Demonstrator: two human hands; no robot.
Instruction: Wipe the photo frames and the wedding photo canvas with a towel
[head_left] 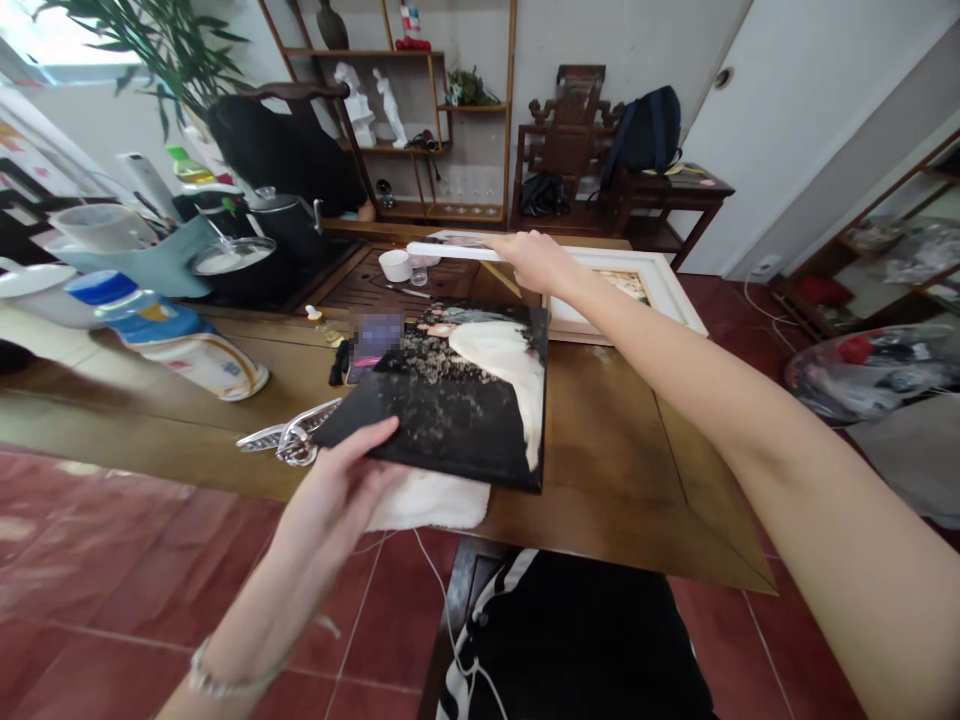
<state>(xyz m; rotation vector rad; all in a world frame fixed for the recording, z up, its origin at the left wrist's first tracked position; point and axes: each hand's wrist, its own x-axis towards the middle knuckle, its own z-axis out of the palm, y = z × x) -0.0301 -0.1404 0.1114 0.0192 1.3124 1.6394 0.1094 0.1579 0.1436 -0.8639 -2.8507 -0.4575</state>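
Note:
My left hand (341,490) grips the near left corner of a black picture panel (480,385), thumb on top and fingers beneath. The panel shows a white dress and a spray of small pale flowers, and it is tilted above the table edge. My right hand (536,262), stretched forward, is closed on a white-edged picture frame (454,251), seen nearly edge-on. Beneath my right forearm, a larger white picture frame (675,300) lies on the table. Under the black panel, a folded white towel (435,500) rests at the table's front edge.
On the wooden table (607,450) stand a blue-capped bottle (180,345), a light blue bin (161,255) and a white cup (395,265). A silver hair clip (292,432) lies left of the panel. Behind are a shelf (472,107) and a carved chair (566,140). A white cable (442,590) hangs in front.

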